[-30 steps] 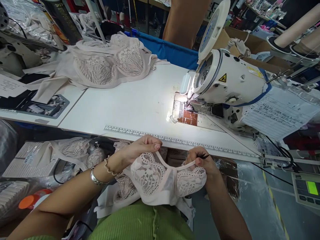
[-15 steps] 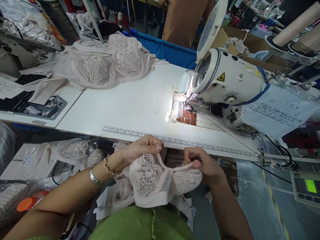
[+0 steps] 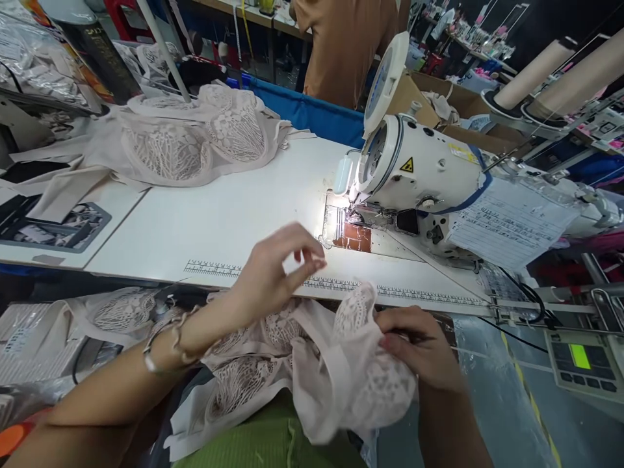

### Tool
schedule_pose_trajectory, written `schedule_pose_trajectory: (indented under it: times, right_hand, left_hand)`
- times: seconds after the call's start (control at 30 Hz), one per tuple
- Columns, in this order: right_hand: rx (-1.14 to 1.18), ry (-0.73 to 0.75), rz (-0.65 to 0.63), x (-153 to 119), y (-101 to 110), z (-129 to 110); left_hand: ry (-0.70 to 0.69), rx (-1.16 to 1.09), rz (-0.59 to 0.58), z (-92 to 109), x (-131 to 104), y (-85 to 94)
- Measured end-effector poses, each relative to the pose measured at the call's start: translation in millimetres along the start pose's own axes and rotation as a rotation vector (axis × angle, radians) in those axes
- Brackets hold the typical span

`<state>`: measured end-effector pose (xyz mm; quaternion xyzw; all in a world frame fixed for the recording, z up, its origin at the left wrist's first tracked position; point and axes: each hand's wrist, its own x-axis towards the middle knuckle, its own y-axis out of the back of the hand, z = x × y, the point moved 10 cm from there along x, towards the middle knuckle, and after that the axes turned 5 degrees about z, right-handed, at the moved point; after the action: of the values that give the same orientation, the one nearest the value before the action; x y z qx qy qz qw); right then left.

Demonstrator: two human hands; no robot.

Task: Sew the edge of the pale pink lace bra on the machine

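Observation:
My right hand (image 3: 419, 344) grips a pale pink lace bra (image 3: 336, 370) by the edge of one cup, fingers and thumb closed on the fabric. The bra hangs tilted over my lap, one cup raised. My left hand (image 3: 280, 266) is off this bra, above the front edge of the table. Its thumb and index fingertips come together in a pinch; blur hides whether anything is between them. Below my left forearm, more lace bra pieces (image 3: 238, 383) lie on my lap. The sewing machine (image 3: 414, 162) stands beyond my hands, its needle area (image 3: 353, 211) lit.
Lace bras (image 3: 185, 140) are piled at the table's back left. A printed ruler (image 3: 424, 294) runs along the table (image 3: 229, 208) edge. Left are a recessed tray (image 3: 73, 227) and bagged bras (image 3: 121, 312); right, a control panel (image 3: 582, 361). A person in brown (image 3: 346, 52) stands behind.
My left hand has let go of the bra's edge and risen over the table edge. The bra has turned and dropped on one side, still in my right hand. The view has shifted slightly.

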<state>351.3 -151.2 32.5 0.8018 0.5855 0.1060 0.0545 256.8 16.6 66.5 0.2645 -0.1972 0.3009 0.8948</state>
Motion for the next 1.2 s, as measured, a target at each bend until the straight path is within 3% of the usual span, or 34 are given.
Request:
schedule_pose_trajectory:
  times: [0.07, 0.13, 0.27, 0.33, 0.47, 0.53, 0.63, 0.77, 0.8, 0.9, 1.0, 1.1, 1.2]
  right_hand:
    - [-0.136, -0.026, 0.092, 0.7, -1.2, 2.4]
    - [-0.215, -0.018, 0.127, 3.1, -11.0, 4.5]
    - [-0.330, 0.094, 0.164, 4.1, -27.7, 5.1]
    - [-0.450, 0.214, 0.212, 0.1, -27.6, 0.2]
    - [-0.901, 0.476, 0.402, -14.5, -20.6, -11.5]
    - [-1.047, 0.542, 0.418, -16.7, -23.3, -10.2]
    - [-1.002, 0.535, 0.322, -11.2, -27.0, -4.1]
    - [-0.556, 0.361, 0.064, -3.2, -25.2, 7.7]
    - [-0.513, 0.336, 0.055, -3.7, -21.2, 8.7]
    - [-0.745, 0.373, 0.232, -9.0, -1.7, 6.8]
    - [-1.071, 0.471, 0.346, -12.8, -5.1, 11.8]
    - [-1.121, 0.522, 0.404, -8.4, -14.8, 20.8]
    - [-1.068, 0.486, 0.416, 2.3, -16.5, 21.9]
  left_hand:
    - [-0.067, -0.002, -0.185, 21.4, -24.3, -24.0]
    - [-0.107, 0.050, -0.298, 30.6, -48.0, -45.5]
    - [-0.109, 0.136, -0.272, 19.3, -65.5, -62.8]
    - [-0.059, 0.098, -0.224, 8.9, -62.8, -60.8]
    - [0.084, 0.021, -0.149, -4.6, -55.9, -50.0]
    - [0.148, -0.039, -0.130, -7.3, -56.1, -46.5]
    - [0.237, -0.124, -0.103, -14.4, -58.2, -40.9]
    - [0.278, -0.217, -0.061, -24.1, -55.6, -26.0]
    - [0.281, -0.250, -0.075, -25.2, -54.7, -24.3]
    - [0.286, -0.278, -0.111, -25.2, -54.5, -21.3]
    - [0.259, -0.207, -0.030, -19.9, -56.2, -12.8]
    - [0.257, -0.157, -0.012, -14.6, -61.6, -14.2]
    - [0.230, -0.142, -0.088, -9.5, -66.3, -20.9]
